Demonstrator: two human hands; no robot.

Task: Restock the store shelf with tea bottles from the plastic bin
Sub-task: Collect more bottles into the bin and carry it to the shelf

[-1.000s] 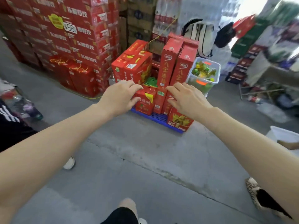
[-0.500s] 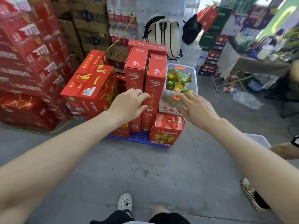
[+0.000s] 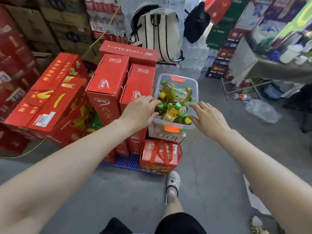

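concrete floor, both hands (image 3: 141, 110) (image 3: 208, 118) now nearer the plastic bin (image 3: 194, 85)

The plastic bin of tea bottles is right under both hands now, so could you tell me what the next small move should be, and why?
Probably lower the left hand and close it on the nearest green-capped tea bottle. The clear plastic bin is open-topped and full, both hands hover empty at its near rim, the right hand open beside it.
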